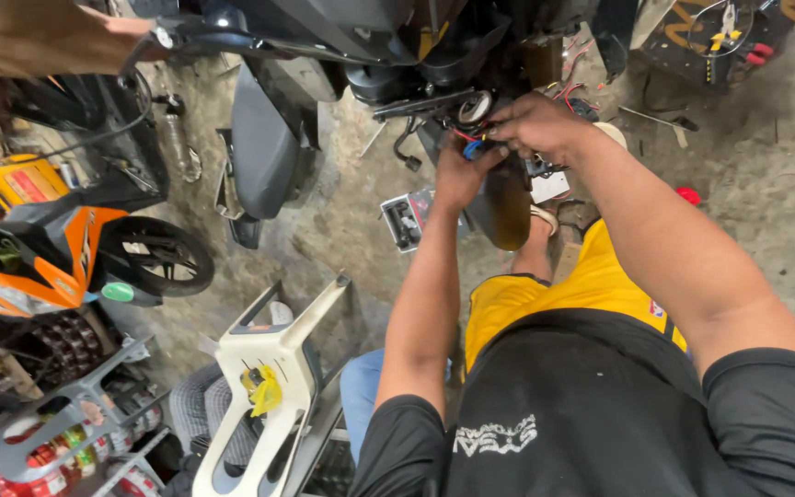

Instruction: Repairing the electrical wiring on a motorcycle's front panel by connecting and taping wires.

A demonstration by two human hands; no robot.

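- Left hand [457, 175] pinches a small blue connector [474, 147] under the scooter's dark bodywork [416, 55]
- Right hand [535, 124] closes on the red wires [570, 92] beside it
- Best to keep both hands close and steady, easing wires without tugging

A single camera sits on the person's head and looks steeply down over the chest and both outstretched arms, so the black shirt [591, 414] fills the near bottom edge. The view faces forward and down to the concrete floor [747, 175], with the motorbike [397, 46] at the top edge, at arm's reach. It is wide, taking in an orange scooter [48, 248] far to the left. No second view shares this scene
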